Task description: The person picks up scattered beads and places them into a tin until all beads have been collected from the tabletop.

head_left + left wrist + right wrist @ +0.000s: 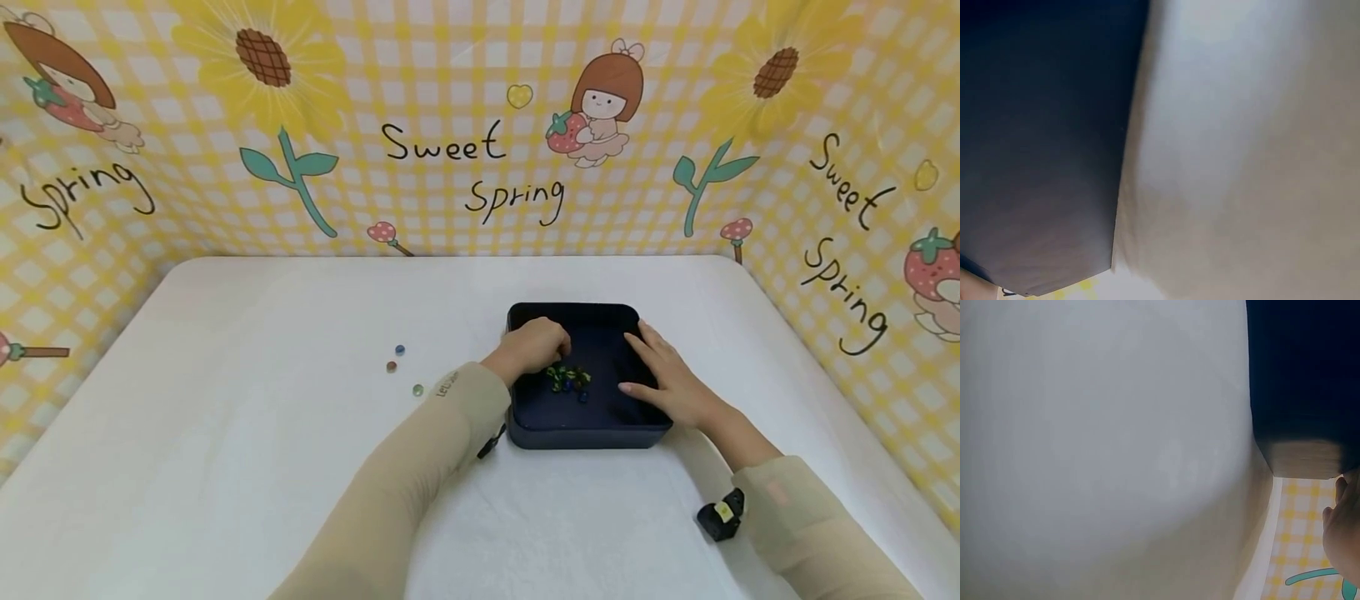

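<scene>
A dark blue rectangular box with low walls stands on the white table. Inside lies a cluster of marbles, several green-and-yellow and a few blue. My left hand reaches over the box's left wall, fingers bent downward just behind the marbles; its fingertips are hidden, and I cannot tell if they hold a marble. At the right wall rests my right hand, its fingers extended and spread across the rim, thumb over the inside. The box's side fills much of the left wrist view.
Left of the box, three loose marbles lie on the table: a blue marble, a reddish-brown marble and a pale green marble. A yellow checked cloth with printed figures hangs behind the table and along both sides.
</scene>
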Available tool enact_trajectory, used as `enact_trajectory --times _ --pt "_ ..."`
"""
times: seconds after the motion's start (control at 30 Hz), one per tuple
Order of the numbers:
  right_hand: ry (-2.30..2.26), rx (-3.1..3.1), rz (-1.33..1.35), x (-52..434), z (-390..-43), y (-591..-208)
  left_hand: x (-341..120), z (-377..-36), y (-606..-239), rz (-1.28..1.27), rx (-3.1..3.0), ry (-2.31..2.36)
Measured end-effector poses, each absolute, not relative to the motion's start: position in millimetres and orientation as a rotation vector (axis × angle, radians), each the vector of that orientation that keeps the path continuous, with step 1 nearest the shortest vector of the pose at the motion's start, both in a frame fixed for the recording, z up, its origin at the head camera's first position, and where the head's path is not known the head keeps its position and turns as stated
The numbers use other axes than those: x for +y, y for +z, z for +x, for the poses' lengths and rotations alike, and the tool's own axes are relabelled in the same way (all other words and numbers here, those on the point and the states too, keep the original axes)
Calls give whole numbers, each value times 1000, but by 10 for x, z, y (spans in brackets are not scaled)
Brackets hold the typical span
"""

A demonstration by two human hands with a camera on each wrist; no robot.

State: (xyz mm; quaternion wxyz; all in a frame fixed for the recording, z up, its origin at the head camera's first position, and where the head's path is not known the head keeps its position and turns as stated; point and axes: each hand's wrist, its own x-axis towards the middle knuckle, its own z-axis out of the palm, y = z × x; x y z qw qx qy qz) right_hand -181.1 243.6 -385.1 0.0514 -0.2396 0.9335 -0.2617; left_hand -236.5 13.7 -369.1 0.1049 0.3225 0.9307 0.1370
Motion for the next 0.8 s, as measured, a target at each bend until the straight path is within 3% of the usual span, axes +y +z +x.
enact_trajectory --times 0.47,0.8 --pt "-797 2845 -724 2434 -1814 -3856 134 -2351 -3695 897 2735 399" --pt "-801 2838 -727 2439 -1822 -3866 100 -2335 -3682 1027 2719 480"
